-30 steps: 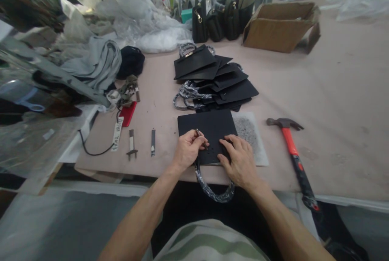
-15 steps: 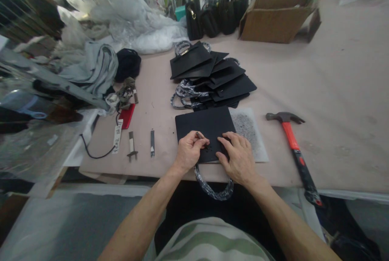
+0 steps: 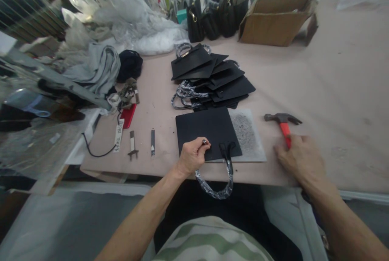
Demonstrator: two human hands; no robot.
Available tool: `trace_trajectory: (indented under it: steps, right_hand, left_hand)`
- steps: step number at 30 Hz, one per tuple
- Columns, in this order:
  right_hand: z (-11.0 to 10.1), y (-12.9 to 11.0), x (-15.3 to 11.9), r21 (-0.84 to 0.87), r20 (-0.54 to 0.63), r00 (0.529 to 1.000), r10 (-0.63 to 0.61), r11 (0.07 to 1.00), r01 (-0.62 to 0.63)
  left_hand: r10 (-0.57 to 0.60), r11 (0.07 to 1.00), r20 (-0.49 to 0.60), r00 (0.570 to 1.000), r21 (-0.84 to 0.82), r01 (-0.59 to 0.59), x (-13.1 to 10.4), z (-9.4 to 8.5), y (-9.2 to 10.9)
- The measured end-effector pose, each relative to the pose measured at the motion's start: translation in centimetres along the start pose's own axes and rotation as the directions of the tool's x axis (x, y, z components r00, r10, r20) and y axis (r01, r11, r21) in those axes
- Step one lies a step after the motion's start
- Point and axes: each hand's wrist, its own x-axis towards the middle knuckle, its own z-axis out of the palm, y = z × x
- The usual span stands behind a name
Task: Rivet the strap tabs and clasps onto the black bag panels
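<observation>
Pinching small metal rod (image 3: 204, 142) in left hand (image 3: 193, 154) over black rectangular panel (image 3: 206, 125), with right hand (image 3: 301, 160) over red-handled hammer (image 3: 285, 126), grip unclear.

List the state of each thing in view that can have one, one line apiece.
Left hand: closed around the metal tool
Metal tool: held over the black panel, tip hidden
Right hand: over the hammer, blurred, grip unclear
Hammer: on the table, partly covered
Black panel: lying flat, partly over the white board
Looped strap: plastic-wrapped, curving past the table edge
Cardboard box: open
Panel pile: loosely overlapping
</observation>
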Motion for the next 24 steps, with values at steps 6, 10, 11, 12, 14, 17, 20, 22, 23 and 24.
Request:
trace_trajectory:
  steps: [6,10,11,12,14,17,20,22,23,24]
  right_hand:
    - [-1.0,2.1,1.1,0.512,0.509,0.819,0.265,0.671,-0.535]
    - [-4.2,-2.1,0.3,0.663,0.646,0.759,0.078,0.436,-0.609]
    - [-5.4,-3.6,-0.3,0.691,0.631,0.772,0.078,0.395,-0.605]
    - [-6.6,-5.0,-0.9,0.722,0.603,0.794,0.08,0.369,-0.585]
    - [-8.9,-7.7,-2.3,0.779,0.478,0.876,0.069,0.429,-0.458]
    - [-11.0,-10.3,-3.7,0.652,0.161,0.963,-0.216,0.756,0.06]
    - [-11.9,-11.2,-4.0,0.395,0.072,0.837,-0.542,0.786,0.475]
    - [-12.8,-11.6,-3.8,0.324,0.055,0.774,-0.631,0.744,0.584]
    - [-13.3,-11.7,-3.8,0.311,0.016,0.771,-0.637,0.736,0.601]
    - [-13.8,-11.9,-3.8,0.299,-0.037,0.796,-0.604,0.753,0.586]
  left_hand:
    - [-0.028,1.0,-0.044,0.999,0.007,0.029,-0.1,0.1,-0.2]
    - [0.052,0.998,0.01,0.999,0.045,-0.053,-0.3,0.2,-0.3]
    - [0.075,0.995,0.022,0.997,0.06,-0.077,-0.3,0.3,-0.4]
    - [0.1,0.992,0.03,0.995,0.074,-0.102,-0.3,0.3,-0.5]
    - [0.151,0.984,0.029,0.988,0.095,-0.153,-0.4,0.5,-0.8]
    - [0.207,0.971,0.003,0.978,0.121,-0.206,-0.5,0.7,-1.2]
    - [0.229,0.964,-0.011,0.973,0.139,-0.225,-0.6,0.9,-1.6]
    - [0.233,0.963,-0.012,0.972,0.143,-0.229,-0.6,0.9,-1.6]
    - [0.237,0.962,-0.011,0.972,0.142,-0.233,-0.6,0.8,-1.6]
    - [0.24,0.962,-0.009,0.971,0.139,-0.237,-0.6,0.8,-1.5]
